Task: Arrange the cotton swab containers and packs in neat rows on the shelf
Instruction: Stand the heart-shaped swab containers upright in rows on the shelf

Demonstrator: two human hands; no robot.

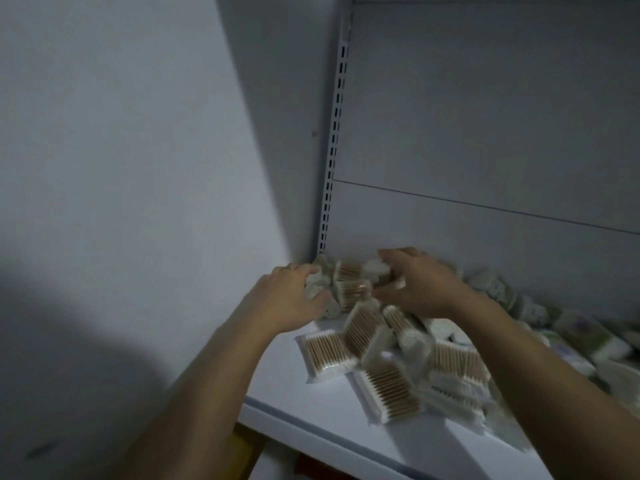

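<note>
Clear plastic makes the flat wooden-stick cotton swab packs (350,284), mid-frame on the white metal shelf (287,393), likely light and slippery; left hand (287,299) and right hand (420,287) clasp them by the ends.

A white shelf (294,403) is shown. Over it, clear packs of wooden-stick cotton swabs (325,353) are strewn at odd angles, overlapping one another, and a heap (349,282) is piled in the back left corner. Farther right, labelled white packs (581,337) are crowded together.
</note>
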